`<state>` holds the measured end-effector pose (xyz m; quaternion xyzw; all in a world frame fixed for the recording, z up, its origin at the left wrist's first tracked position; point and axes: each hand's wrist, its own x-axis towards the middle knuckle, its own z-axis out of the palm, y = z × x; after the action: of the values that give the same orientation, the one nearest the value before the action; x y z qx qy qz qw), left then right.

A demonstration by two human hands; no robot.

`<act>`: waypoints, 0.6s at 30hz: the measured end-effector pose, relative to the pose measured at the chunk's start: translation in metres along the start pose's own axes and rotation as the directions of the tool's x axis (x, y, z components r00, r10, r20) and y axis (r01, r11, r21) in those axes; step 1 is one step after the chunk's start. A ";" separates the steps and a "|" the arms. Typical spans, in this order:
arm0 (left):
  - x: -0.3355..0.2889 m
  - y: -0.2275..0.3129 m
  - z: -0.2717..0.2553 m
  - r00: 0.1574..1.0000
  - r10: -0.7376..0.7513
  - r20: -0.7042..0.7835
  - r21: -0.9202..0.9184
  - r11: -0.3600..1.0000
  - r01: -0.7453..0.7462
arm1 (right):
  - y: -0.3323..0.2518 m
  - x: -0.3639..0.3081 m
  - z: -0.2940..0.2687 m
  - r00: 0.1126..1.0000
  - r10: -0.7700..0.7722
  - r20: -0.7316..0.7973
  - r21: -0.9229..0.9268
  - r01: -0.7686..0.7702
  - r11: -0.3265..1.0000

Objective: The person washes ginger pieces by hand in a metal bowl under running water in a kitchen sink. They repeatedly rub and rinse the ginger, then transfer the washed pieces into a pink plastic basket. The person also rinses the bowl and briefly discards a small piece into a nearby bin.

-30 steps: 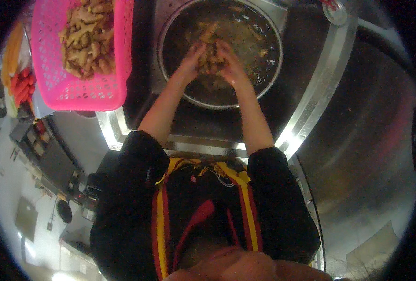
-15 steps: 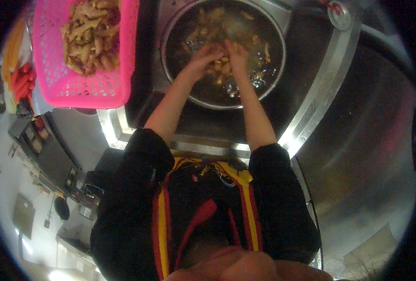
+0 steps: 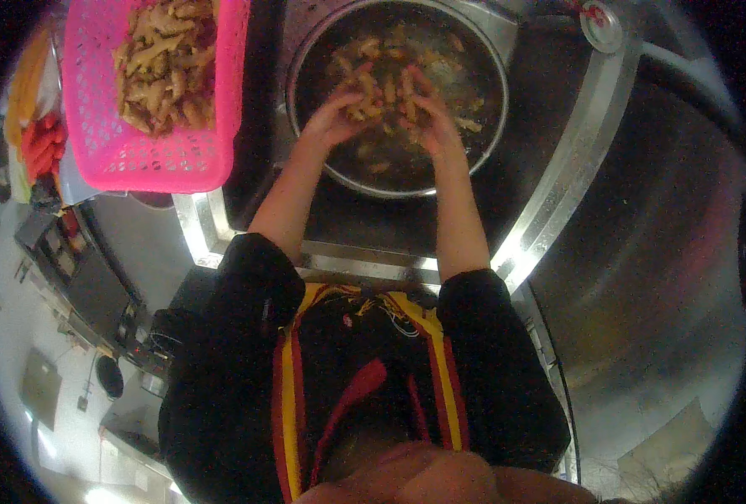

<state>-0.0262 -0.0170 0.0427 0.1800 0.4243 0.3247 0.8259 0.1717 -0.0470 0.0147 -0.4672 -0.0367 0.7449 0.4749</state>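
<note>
Pieces (image 3: 389, 91), tan, knobbly, between left hand (image 3: 336, 121) and right hand (image 3: 436, 128) in basin (image 3: 394, 193); both half-curled, grip unclear.

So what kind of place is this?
Probably a working kitchen: there's a metal sink, a round basin of water with knobbly tan pieces in it, and a pink basket piled with more.

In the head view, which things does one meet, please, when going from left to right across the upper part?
Red items → pink perforated basket → left hand → right hand → small round silvery object.
</note>
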 end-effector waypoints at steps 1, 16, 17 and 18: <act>-0.002 0.006 0.004 0.999 -0.028 -0.020 0.022 0.999 0.028 | -0.005 -0.001 0.004 0.996 -0.046 0.081 -0.002 0.046 0.999; 0.011 0.008 0.010 0.964 -0.131 -0.229 -0.118 0.987 0.106 | 0.000 0.008 0.010 0.969 0.123 -0.212 0.122 -0.099 0.988; 0.014 0.005 0.007 0.955 -0.141 -0.261 -0.149 0.983 0.104 | 0.000 0.008 0.008 0.989 0.069 -0.130 0.049 -0.063 0.997; 0.016 0.001 0.005 0.948 -0.121 -0.294 -0.170 0.983 0.073 | 0.001 0.009 0.007 0.994 0.025 -0.103 -0.048 -0.030 0.998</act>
<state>-0.0160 -0.0050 0.0365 0.0414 0.5272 0.3399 0.7777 0.1645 -0.0380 0.0122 -0.5170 -0.0243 0.7253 0.4540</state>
